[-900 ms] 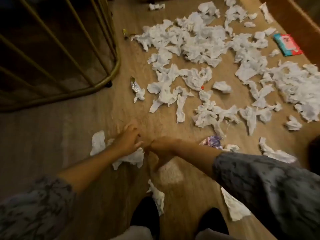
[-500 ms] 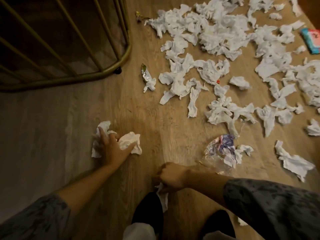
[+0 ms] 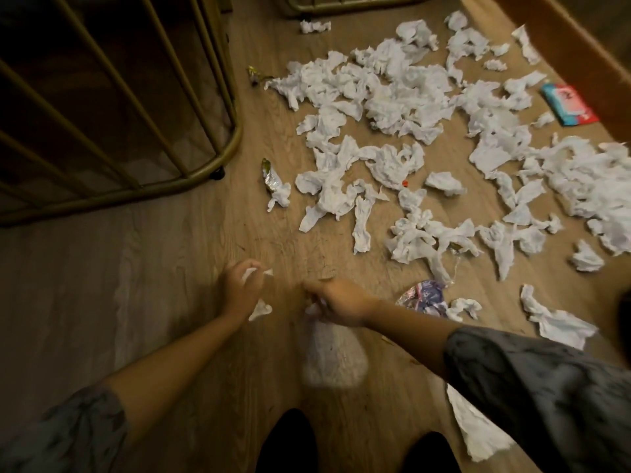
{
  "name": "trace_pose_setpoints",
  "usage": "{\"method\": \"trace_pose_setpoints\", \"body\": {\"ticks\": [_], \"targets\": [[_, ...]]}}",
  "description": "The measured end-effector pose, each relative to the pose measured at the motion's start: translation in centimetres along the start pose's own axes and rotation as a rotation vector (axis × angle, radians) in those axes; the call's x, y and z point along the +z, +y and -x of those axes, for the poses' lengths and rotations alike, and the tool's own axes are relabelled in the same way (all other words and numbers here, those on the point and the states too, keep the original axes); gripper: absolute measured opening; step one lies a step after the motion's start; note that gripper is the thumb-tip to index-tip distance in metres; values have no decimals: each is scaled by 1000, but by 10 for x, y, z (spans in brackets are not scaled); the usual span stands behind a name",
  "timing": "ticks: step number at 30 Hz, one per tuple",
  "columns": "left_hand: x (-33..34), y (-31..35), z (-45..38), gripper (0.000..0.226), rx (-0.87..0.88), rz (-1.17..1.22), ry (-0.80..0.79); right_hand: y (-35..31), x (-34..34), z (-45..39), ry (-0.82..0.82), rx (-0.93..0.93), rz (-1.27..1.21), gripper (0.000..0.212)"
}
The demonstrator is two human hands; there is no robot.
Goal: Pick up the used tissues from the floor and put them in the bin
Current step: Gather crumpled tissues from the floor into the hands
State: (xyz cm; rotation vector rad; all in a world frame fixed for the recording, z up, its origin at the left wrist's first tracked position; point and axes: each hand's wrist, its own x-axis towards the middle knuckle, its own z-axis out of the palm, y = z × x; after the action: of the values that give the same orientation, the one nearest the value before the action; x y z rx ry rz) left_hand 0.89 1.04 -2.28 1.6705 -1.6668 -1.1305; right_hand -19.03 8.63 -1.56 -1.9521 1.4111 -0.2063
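Both fists are already stuffed: the left hand is balled round a wad of tissue, the right hand pinches a blurry dangling tissue. Honestly I'd bunch them tight and dump first. The big pile of tissues sits well ahead of both hands; no bin in sight.

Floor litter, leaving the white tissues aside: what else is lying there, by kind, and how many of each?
Wrappers: 2, a foil wrapper and a purple-printed plastic wrapper
Teal and red packet: 1
Yellow-green scrap: 1
Small orange bit: 1
Total: 5
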Motion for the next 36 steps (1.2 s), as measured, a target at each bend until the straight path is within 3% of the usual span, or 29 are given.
{"method": "trace_pose_setpoints", "body": {"ticks": [4,9,13,16,18,22,25,28,31,34,36], "targets": [[18,75,-26,54,249,-40,1,15,-70,13,139,-29,123,23],[63,167,-34,38,403,-40,-193,28,-161,71,352,-4,164,23],[114,218,-14,23,456,-57,-436,45,-183,143,445,128,299,13],[156,230,11,24,450,-71,-732,61,-159,199,435,247,366,33],[183,221,27,17,466,-84,-838,72,-127,230,412,304,395,43],[229,186,63,12,506,-113,-810,82,-51,273,361,357,274,46],[251,154,86,15,591,-232,-821,84,9,288,355,236,175,46],[258,122,101,33,871,-696,-835,87,58,299,249,133,223,40],[250,95,103,61,1161,-980,-801,99,88,319,106,122,254,45],[239,72,94,100,1220,-1027,-845,113,102,338,92,99,317,31],[231,68,91,105,1166,-1038,-912,120,98,342,190,96,401,14]]}}
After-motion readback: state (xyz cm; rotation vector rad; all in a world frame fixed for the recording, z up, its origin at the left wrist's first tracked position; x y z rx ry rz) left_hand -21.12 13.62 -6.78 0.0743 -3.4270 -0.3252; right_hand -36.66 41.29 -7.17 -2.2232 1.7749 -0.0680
